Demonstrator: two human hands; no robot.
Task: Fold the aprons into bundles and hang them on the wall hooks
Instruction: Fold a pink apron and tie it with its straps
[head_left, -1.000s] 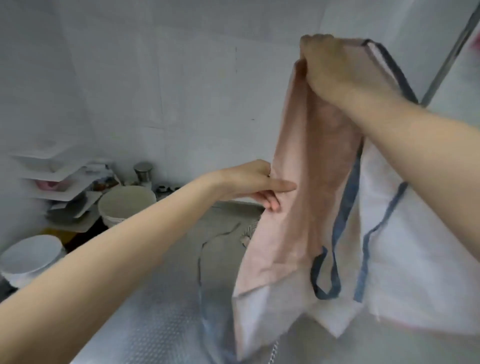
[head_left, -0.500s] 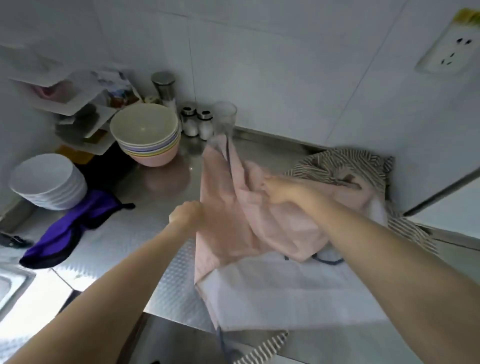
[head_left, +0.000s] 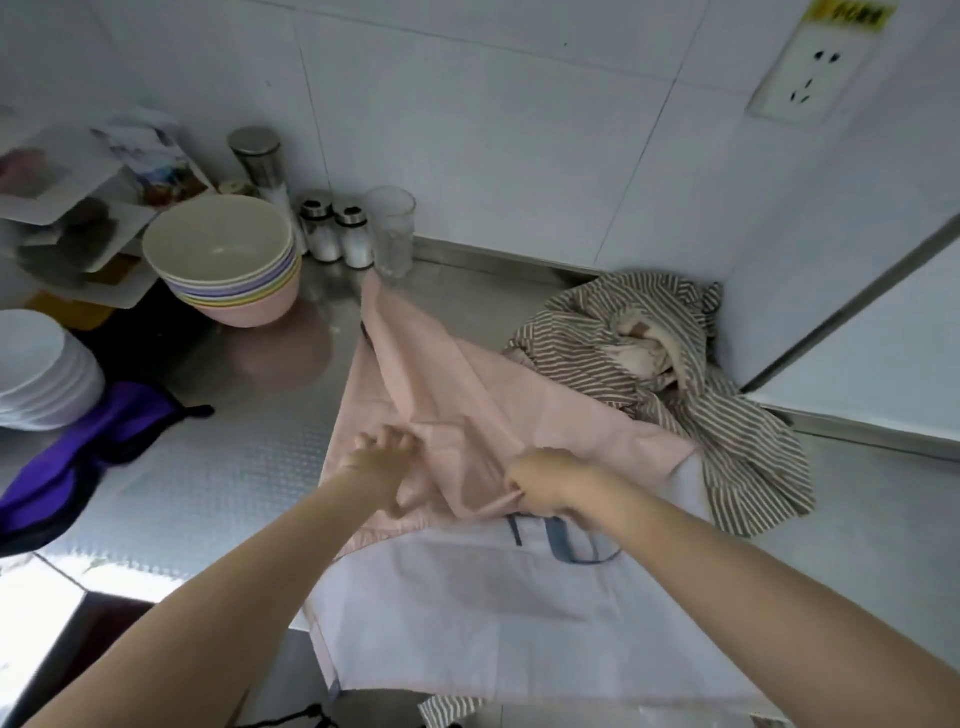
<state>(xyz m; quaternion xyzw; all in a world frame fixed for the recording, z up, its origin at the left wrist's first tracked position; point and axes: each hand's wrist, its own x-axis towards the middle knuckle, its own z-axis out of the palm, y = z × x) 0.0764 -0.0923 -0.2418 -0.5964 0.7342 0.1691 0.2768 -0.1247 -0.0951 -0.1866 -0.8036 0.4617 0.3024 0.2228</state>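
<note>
A pink and white apron (head_left: 467, 405) lies spread on the steel counter (head_left: 218, 483), its pink part toward the wall and its white part over the front edge. Blue straps (head_left: 566, 540) show under its pink fold. My left hand (head_left: 382, 460) grips a bunch of pink cloth near the middle. My right hand (head_left: 545, 480) pinches the folded pink edge just to the right. A brown-striped apron (head_left: 675, 374) lies crumpled in the right corner, partly under the pink one. No wall hooks are in view.
Stacked pastel bowls (head_left: 228, 260), two shakers (head_left: 337, 234), a glass (head_left: 392, 231) and a steel canister (head_left: 260, 156) stand along the back wall. White bowls (head_left: 41, 369) and a purple cloth (head_left: 88, 441) lie at the left. A wall socket (head_left: 810, 78) is top right.
The apron, held up in the air a second ago, has come down onto the counter. Both hands have moved down and closer together on the pink cloth.
</note>
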